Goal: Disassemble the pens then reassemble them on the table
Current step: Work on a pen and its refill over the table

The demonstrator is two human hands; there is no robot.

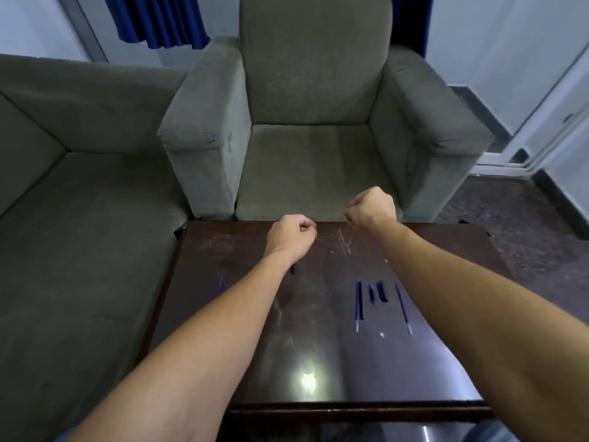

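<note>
The left hand (291, 236) and right hand (371, 207) are hovering mid-frame, fingers curled tight; whether either is pinching anything, I cannot tell; pen parts (359, 306) are lying separated on the table (287, 330), right of centre; reassembly is probably coming, calling for a fine pinch.

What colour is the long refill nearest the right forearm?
Blue thin pen refill, pale tip; head view.

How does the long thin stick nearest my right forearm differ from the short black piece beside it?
The long thin stick is far longer and slimmer than the short black piece. The stick is bluish with a pale near tip; the piece is all dark. Both lie flat on the table, untouched.
</note>
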